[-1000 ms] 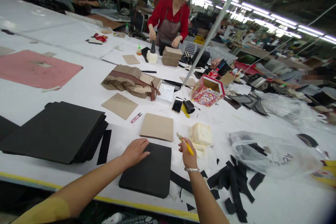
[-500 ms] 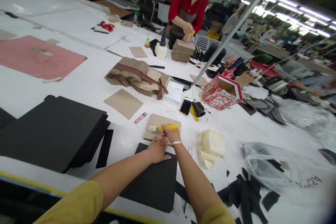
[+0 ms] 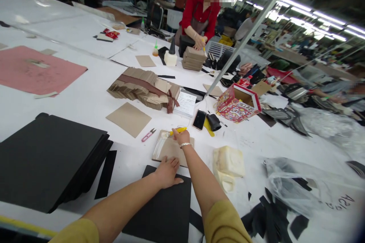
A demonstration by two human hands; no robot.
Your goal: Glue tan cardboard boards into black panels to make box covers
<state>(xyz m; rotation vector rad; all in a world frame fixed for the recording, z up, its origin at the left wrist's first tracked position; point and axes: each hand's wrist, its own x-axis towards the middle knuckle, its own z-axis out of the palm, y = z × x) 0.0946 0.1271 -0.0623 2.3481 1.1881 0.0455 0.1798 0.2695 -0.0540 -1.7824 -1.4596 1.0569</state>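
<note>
My right hand (image 3: 181, 136) is closed around the yellow handle of a brush (image 3: 178, 131). The pale bristles touch the far left part of a brown board (image 3: 173, 148), where a whitish wet streak runs down the left side. My left hand (image 3: 167, 172) lies with fingers spread, fingertips on the board's near edge and palm over a black sheet (image 3: 162, 209). A loose brown board (image 3: 129, 119) and pink-handled snips (image 3: 148, 135) rest to the left.
A stack of black sheets (image 3: 54, 155) is at the left, bundled brown boards (image 3: 139, 87) behind. Phone (image 3: 199, 119), cream container (image 3: 228, 163), red box (image 3: 238, 103) and black scraps (image 3: 262, 212) lie rightward. Across the table, a person in red (image 3: 199, 11) works at a board stack.
The brush has moved to the board's far left part, and a whitish streak now shows there. My left hand still presses near the board's front edge. The whole view has shifted slightly.
</note>
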